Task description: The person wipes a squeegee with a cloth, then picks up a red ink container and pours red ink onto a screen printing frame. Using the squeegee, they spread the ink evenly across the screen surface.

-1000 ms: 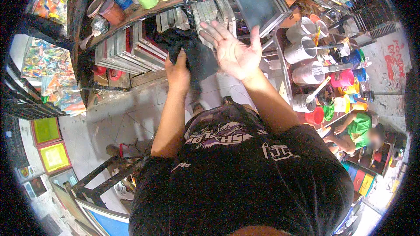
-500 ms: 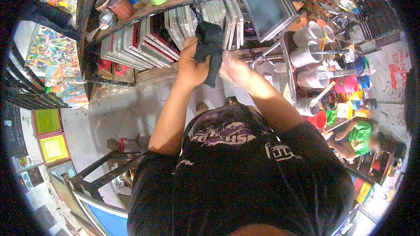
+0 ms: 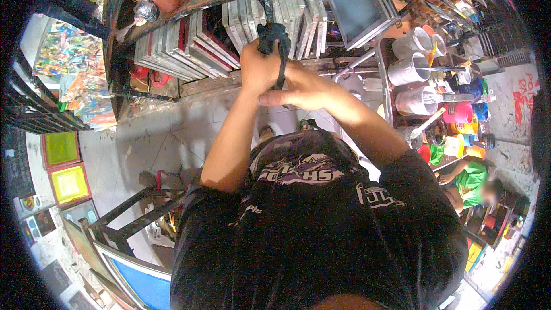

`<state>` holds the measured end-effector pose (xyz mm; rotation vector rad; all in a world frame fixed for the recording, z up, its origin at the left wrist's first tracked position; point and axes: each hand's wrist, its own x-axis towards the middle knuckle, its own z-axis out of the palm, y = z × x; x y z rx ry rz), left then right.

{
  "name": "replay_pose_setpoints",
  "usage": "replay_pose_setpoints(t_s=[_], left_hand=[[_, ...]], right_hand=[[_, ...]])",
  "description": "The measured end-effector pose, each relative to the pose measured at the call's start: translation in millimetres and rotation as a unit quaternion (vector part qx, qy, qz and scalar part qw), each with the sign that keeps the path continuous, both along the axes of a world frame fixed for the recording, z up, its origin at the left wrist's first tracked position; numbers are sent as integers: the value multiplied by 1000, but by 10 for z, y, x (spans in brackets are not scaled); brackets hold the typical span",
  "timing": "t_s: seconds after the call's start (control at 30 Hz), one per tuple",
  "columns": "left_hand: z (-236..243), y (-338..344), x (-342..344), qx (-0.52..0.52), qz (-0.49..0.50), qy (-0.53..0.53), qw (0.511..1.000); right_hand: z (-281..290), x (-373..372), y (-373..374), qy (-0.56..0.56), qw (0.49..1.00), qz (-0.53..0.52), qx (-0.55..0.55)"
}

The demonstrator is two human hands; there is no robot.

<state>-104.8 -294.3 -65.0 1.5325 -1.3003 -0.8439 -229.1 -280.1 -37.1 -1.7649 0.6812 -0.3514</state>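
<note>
A crumpled black cloth (image 3: 273, 37) is bunched in my left hand (image 3: 259, 70). The fingers of that hand are closed around it, and a narrow strip of the cloth hangs down on the right side. My right hand (image 3: 304, 89) lies against the strip and close to my left wrist. Its thumb stretches out toward the left, apart from the fingers, while the fingertips are partly hidden behind the cloth and my left hand. Both hands are raised in front of the shelf, above the floor.
A wooden shelf (image 3: 198, 10) carries paint tubs, with framed screens (image 3: 186, 49) standing upright below. On the right, a cart holds white buckets (image 3: 408, 69) and coloured pots. A person in green (image 3: 473, 183) is at lower right. A dark metal frame (image 3: 123, 224) stands at lower left.
The cloth has bunched up higher, leaving a thinner strip hanging. My right hand has moved left and lower, from beside the cloth to near my left wrist, its thumb now stretched out.
</note>
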Motion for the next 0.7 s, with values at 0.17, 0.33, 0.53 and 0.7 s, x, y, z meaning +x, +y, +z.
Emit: replay_pose_setpoints(t_s=[0.17, 0.33, 0.53, 0.7], left_hand=[[-244, -274, 36, -9, 74, 47, 996], [-999, -586, 620, 52, 254, 129, 957], [-225, -50, 544, 27, 137, 379, 915], [88, 265, 112, 73, 16, 461, 884]], right_hand=[[-317, 132, 86, 112, 970, -79, -201], [-227, 92, 247, 50, 984, 6, -171], [-145, -154, 54, -325, 921, -33, 213], [-76, -174, -3, -426, 859, -28, 283]])
